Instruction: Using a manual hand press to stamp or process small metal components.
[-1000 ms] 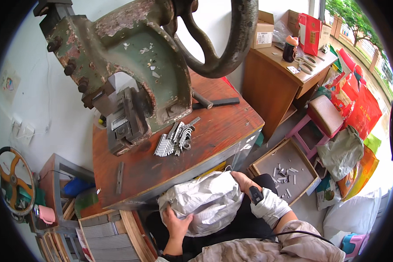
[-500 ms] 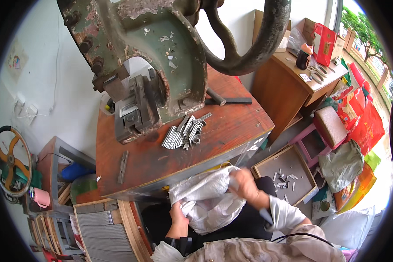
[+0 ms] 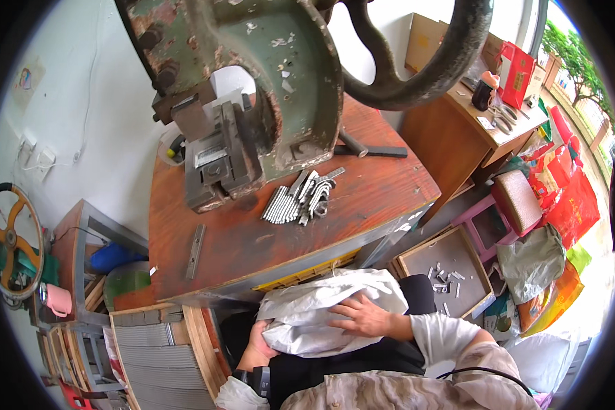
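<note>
Now – both hands on white bag (image 3: 321, 314) | below bench edge (image 3: 301, 270)

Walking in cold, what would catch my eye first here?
A big rusty green press machine looms over the reddish wooden bench, with a heap of small metal strips at its foot. Below, the left hand and right hand hold a crumpled white bag.
</note>
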Motion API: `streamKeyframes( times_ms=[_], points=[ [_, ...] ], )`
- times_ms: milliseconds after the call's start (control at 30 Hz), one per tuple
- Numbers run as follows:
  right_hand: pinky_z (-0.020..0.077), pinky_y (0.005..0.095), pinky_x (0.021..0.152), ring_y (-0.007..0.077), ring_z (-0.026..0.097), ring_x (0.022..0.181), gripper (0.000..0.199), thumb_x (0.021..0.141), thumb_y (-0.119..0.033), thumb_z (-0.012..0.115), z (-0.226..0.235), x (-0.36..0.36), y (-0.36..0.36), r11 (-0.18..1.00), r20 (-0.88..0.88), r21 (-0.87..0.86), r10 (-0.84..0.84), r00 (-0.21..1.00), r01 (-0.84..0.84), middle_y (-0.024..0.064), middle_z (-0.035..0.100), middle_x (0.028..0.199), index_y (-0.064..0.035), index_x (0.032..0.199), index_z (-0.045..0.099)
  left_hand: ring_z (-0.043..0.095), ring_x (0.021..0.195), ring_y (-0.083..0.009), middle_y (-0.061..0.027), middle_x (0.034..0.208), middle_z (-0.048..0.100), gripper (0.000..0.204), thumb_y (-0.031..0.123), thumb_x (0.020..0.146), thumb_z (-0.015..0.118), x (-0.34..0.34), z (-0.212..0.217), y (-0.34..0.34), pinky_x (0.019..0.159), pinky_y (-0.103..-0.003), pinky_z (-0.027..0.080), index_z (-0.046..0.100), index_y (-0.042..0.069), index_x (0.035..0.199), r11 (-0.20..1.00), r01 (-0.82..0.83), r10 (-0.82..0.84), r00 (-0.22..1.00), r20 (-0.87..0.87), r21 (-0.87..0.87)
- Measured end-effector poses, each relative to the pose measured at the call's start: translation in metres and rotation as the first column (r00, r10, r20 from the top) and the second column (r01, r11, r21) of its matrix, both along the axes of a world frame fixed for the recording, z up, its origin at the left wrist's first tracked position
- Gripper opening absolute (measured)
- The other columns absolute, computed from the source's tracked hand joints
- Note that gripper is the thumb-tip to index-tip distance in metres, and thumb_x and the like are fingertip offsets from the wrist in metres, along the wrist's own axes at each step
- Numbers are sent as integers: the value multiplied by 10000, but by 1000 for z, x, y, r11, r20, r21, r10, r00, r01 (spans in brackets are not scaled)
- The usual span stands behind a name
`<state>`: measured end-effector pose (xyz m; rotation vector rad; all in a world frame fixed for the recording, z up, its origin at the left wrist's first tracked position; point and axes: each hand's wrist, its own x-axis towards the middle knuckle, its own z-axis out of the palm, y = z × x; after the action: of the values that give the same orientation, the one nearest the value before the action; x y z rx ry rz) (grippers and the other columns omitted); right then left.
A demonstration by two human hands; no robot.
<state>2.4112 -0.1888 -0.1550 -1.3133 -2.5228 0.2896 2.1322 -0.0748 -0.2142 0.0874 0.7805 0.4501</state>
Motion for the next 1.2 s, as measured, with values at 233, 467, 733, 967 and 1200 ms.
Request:
streamKeyframes(
  times_ms=[233, 467, 733, 967, 1200],
  points=[
    [306, 657, 834, 238, 373, 1146, 763, 570, -391, 724, -29, 0, 79, 952, 176, -48, -289, 941, 301, -23, 411, 1242, -262, 1252, 407, 593, 928, -237, -135, 996, 614, 385, 234, 823, 463, 4, 10, -17, 869, -365, 446, 509, -33, 1096, 949, 283, -262, 953, 152, -140],
    [399, 445, 764, 296, 605, 776, 343, 663, -395, 556, -73, 11, 85, 722, -16, -390, -626, 779, 572, 118, 640, 782, -117, 832, 663, 568, 810, -276, -132, 888, 598, 281, 152, 709, 643, 2, 76, 7, 770, -416, 427, 571, 15, 944, 324, 795, 621, 229, -749, 512],
    [468, 321, 672, 205, 596, 681, 327, 661, -263, 698, -45, 13, 86, 560, -377, -799, -751, 541, 220, 138, 635, 763, -18, 873, 655, 310, 1163, -421, -139, 1257, 356, 256, 261, 722, 601, 41, 37, 2, 900, -627, 254, 614, 190, 968, -87, 995, 746, 34, -665, -47],
    [446, 386, 781, 320, 518, 919, 396, 655, -196, 681, -59, 11, 54, 950, -233, 196, -197, 952, 244, 125, 522, 1013, -83, 1008, 540, 467, 1000, -371, -143, 1305, 328, 246, 80, 711, 581, 44, 26, 23, 781, -419, 461, 656, 167, 929, -60, 998, 510, 59, -858, 32],
    [457, 374, 761, 310, 573, 831, 208, 747, -77, 502, -69, -23, -10, 782, -480, -528, 47, 876, -332, 137, 601, 844, -45, 912, 625, 528, 1024, -334, -136, 1302, 376, 388, 23, 678, 545, 9, 2, 58, 865, -393, 438, 556, 10, 1065, 447, 874, 327, 36, -944, 189]
  ],
)
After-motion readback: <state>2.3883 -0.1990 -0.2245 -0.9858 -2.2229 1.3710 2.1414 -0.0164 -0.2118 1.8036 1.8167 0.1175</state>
